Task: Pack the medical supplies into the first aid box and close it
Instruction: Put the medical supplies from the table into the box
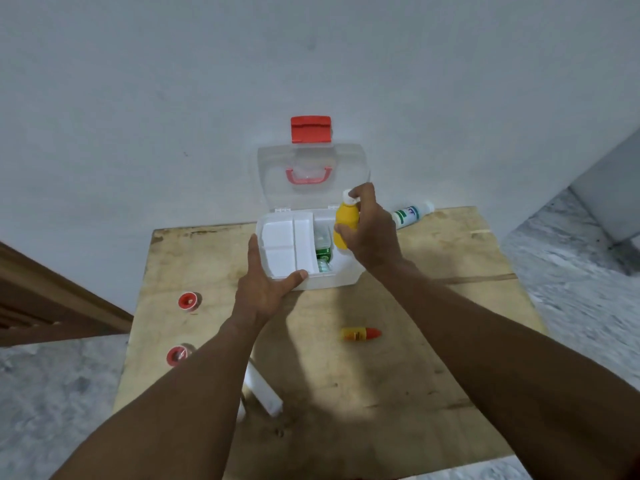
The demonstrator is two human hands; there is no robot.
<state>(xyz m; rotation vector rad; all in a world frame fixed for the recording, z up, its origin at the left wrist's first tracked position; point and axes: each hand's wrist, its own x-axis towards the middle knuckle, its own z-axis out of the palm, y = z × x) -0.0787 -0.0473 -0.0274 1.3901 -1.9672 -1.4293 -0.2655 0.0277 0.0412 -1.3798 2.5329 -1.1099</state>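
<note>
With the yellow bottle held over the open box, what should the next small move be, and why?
Probably lower the yellow bottle into the open right side of the box and let go. The right hand holds it upright just above that space, the left hand grips the box's front left corner, and the lid stands open.

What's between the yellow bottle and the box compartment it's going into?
Nothing visible. The right hand holds the yellow bottle upright over the right side of the open box. The lid is swung back. A green item already sits in the compartment beside it.
</note>
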